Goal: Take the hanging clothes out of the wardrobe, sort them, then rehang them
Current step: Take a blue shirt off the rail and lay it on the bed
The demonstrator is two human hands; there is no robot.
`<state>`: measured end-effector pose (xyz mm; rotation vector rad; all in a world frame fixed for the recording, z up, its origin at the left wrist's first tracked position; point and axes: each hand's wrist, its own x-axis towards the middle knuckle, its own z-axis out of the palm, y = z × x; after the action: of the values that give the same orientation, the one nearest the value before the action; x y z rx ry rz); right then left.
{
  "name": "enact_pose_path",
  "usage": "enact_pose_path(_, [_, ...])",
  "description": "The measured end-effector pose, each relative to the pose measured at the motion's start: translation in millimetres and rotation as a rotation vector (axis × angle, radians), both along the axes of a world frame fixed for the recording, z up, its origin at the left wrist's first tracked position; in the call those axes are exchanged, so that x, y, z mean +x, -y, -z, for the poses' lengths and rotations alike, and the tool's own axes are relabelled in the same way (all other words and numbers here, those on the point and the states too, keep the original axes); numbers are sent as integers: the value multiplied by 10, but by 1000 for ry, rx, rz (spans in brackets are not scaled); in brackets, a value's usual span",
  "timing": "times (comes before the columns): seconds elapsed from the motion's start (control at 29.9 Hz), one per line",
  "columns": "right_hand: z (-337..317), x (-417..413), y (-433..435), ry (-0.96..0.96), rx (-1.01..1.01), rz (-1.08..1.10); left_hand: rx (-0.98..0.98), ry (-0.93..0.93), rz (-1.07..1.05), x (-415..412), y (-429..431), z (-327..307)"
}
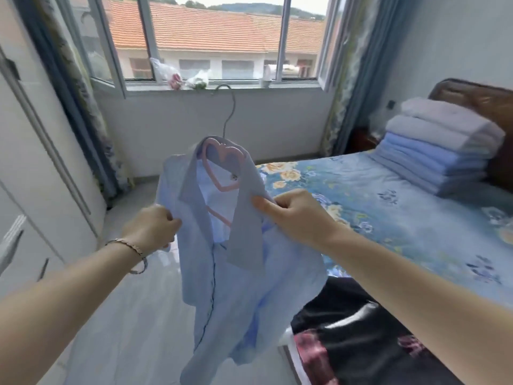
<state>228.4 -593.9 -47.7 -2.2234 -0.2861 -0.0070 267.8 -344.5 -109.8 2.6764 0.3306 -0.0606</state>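
- Shirt (222,273): pale blue, plain; dark thin line along the front placket.
- Hanger (222,168): pink, heart-shaped outline at centre; hook grey.
- Bed (388,207) cover: blue, yellow and white flower print.
- Folded stack (441,145): white layers on top, light blue below.
- Garment (361,343) at bed's near corner: black with pink-red patches.
- Curtain (352,87): blue, floral-patterned edge.
- Roof (216,29) outside: orange tile.

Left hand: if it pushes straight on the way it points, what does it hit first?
The left hand grips the blue shirt, so more shirt fabric first, then probably the pink hanger inside it; depth is unclear.
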Motion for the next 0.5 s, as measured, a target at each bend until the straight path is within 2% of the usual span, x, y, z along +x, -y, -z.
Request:
enact_pose_path(0.27, [436, -590, 1856, -60, 57, 403, -6, -82, 337, 112, 1722, 439])
enact_pose_path(0.5, [1452, -795, 3687, -153, 0, 639, 65, -177, 469, 213, 3160, 967])
